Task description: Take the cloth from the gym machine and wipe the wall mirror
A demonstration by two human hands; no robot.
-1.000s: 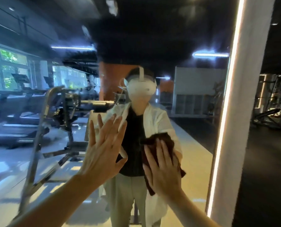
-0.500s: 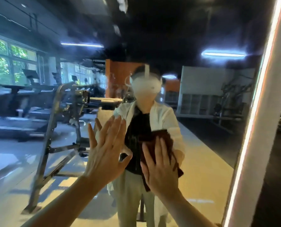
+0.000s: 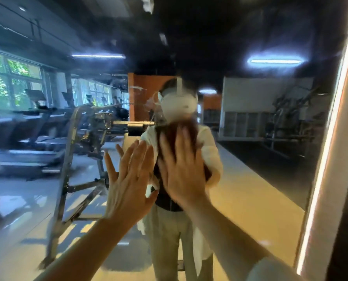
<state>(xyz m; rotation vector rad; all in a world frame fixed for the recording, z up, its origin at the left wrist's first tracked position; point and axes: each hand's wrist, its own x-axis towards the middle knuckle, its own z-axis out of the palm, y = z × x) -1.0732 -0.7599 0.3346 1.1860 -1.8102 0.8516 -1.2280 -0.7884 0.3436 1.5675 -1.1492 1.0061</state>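
Presently the right hand (image 3: 181,169) presses the cloth (image 3: 186,128) flat to the mirror (image 3: 260,159), fingers straight, for wiping. Just beside it, the left hand (image 3: 128,179) lies open-palmed on the glass, likely bracing.

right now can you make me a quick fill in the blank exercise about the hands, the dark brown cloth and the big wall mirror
1. The right hand presses the dark brown cloth flat against the large wall ____.
2. The left hand holds ____, its fingers straight.
3. The lit strip runs along the mirror's ____ edge.

Missing words: mirror; nothing; right
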